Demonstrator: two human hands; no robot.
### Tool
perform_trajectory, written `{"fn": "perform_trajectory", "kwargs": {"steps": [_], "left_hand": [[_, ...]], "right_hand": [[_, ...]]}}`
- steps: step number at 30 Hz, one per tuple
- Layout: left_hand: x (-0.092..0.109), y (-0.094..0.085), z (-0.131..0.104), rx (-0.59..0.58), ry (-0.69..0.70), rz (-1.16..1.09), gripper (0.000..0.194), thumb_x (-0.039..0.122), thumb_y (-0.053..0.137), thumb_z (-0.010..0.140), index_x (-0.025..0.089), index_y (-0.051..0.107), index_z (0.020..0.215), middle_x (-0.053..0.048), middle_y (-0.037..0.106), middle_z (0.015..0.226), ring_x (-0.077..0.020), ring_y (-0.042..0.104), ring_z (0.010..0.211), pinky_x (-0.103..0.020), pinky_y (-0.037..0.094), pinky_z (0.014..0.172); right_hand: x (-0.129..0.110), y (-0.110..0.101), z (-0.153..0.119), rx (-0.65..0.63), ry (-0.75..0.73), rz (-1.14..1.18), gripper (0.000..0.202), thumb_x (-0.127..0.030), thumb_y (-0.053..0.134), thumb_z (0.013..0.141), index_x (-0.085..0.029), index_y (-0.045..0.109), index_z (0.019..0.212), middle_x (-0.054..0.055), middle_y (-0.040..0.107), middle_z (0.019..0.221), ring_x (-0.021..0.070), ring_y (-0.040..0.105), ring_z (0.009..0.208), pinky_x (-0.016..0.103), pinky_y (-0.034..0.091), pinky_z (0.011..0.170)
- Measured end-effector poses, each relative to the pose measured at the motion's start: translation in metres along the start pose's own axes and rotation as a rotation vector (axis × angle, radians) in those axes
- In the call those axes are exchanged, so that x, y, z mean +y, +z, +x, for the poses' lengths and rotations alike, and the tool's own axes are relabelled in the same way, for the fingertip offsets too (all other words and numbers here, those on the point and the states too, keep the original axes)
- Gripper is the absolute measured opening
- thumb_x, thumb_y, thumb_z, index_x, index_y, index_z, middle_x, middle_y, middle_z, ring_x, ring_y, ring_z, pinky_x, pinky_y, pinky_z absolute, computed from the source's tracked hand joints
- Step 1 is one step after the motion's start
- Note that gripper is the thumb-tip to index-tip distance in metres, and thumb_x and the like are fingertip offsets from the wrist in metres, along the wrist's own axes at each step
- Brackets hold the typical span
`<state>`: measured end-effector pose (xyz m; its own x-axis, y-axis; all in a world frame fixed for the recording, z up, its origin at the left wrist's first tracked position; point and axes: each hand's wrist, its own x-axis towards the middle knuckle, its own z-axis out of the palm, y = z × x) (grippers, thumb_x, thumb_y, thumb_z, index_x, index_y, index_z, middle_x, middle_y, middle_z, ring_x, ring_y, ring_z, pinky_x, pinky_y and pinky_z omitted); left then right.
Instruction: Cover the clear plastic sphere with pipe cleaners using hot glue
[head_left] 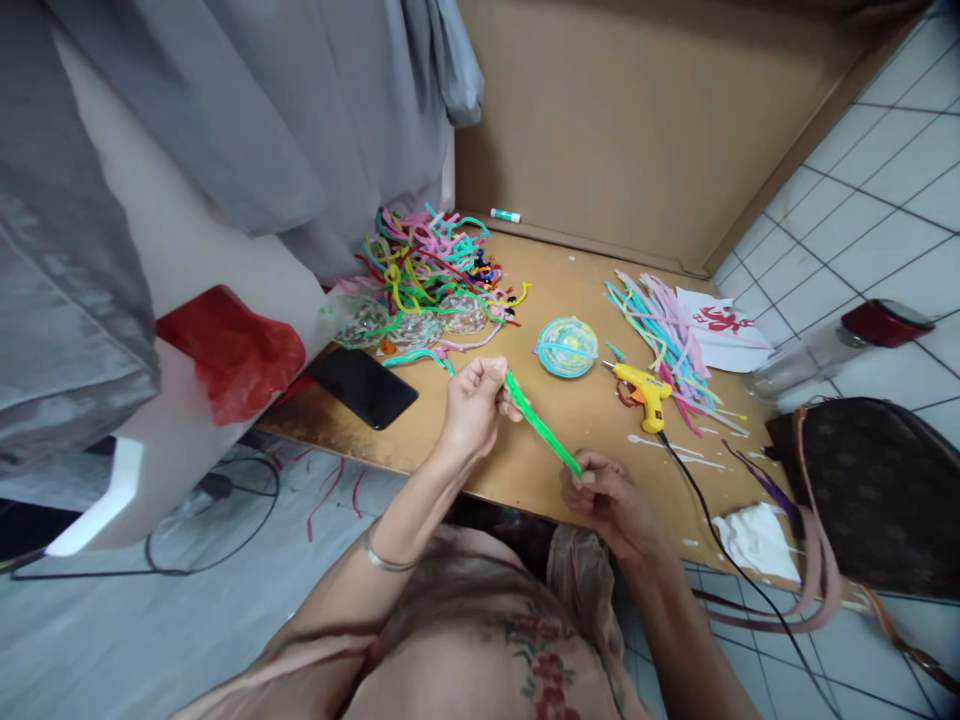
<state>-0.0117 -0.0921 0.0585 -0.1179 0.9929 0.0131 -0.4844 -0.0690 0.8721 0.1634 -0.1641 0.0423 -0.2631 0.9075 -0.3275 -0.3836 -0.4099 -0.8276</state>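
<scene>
A bright green pipe cleaner (543, 428), apparently doubled into a narrow strip, stretches on a slant between my two hands above the table's front edge. My left hand (480, 400) pinches its upper end between thumb and fingers. At the lower end, my right hand (606, 490) is closed on the strip. Beyond them on the table lies a round coil (568, 347) of pale blue, yellow and white pipe cleaners. A yellow glue gun (641, 392) rests on its side right of the coil, its black cord running off the front edge.
A tangled heap of coloured pipe cleaners (427, 265) sits back left, near a black phone (364, 387). Pastel pipe cleaners (664, 325) lie right, beside a paper with a red figure (724, 322). A bottle (810, 355), brown bag (874, 490) and white tissue (757, 540) line the right side.
</scene>
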Motion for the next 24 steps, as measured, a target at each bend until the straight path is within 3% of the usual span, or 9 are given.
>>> {"fn": "perform_trajectory", "kwargs": {"steps": [5, 10, 14, 19, 24], "left_hand": [[0.001, 0.003, -0.002, -0.009, 0.124, 0.104, 0.047, 0.058, 0.075, 0.07, 0.018, 0.051, 0.072, 0.008, 0.054, 0.049, -0.0075, 0.052, 0.035, -0.018, 0.044, 0.037], [0.005, 0.004, 0.002, 0.004, 0.173, 0.124, 0.046, 0.059, 0.074, 0.072, 0.018, 0.052, 0.073, 0.006, 0.055, 0.051, -0.0076, 0.053, 0.036, -0.018, 0.044, 0.039], [0.007, 0.002, 0.005, 0.022, 0.192, 0.14, 0.045, 0.057, 0.074, 0.072, 0.017, 0.054, 0.073, 0.006, 0.056, 0.053, -0.0073, 0.053, 0.037, -0.018, 0.043, 0.039], [0.008, -0.002, 0.007, 0.036, 0.213, 0.146, 0.044, 0.058, 0.072, 0.074, 0.018, 0.054, 0.073, 0.006, 0.056, 0.053, -0.0079, 0.054, 0.039, -0.019, 0.044, 0.04], [0.009, -0.006, 0.012, -0.011, 0.225, 0.2, 0.042, 0.055, 0.071, 0.077, 0.017, 0.055, 0.071, 0.005, 0.055, 0.048, -0.0068, 0.05, 0.038, -0.018, 0.04, 0.042]], "right_hand": [[0.011, -0.005, 0.003, 0.082, 0.033, -0.026, 0.02, -0.026, 0.075, 0.057, -0.02, 0.056, 0.061, -0.007, 0.045, 0.048, 0.0065, 0.035, 0.044, 0.021, 0.023, 0.044], [0.013, 0.003, -0.002, 0.102, -0.025, -0.142, 0.026, -0.039, 0.078, 0.063, -0.019, 0.062, 0.068, -0.004, 0.051, 0.052, 0.0082, 0.039, 0.048, 0.022, 0.027, 0.047], [0.007, 0.009, -0.006, 0.084, -0.12, -0.245, 0.037, -0.055, 0.07, 0.073, -0.018, 0.065, 0.072, 0.0, 0.056, 0.061, 0.0111, 0.046, 0.053, 0.024, 0.032, 0.049], [0.009, 0.015, -0.009, 0.068, -0.171, -0.454, 0.041, -0.057, 0.068, 0.077, -0.019, 0.059, 0.064, -0.005, 0.041, 0.053, 0.0091, 0.034, 0.05, 0.024, 0.023, 0.048], [0.013, 0.018, -0.006, 0.161, -0.315, -0.462, 0.044, -0.051, 0.068, 0.074, -0.021, 0.045, 0.053, -0.006, 0.031, 0.052, 0.009, 0.024, 0.052, 0.025, 0.019, 0.05]]}}
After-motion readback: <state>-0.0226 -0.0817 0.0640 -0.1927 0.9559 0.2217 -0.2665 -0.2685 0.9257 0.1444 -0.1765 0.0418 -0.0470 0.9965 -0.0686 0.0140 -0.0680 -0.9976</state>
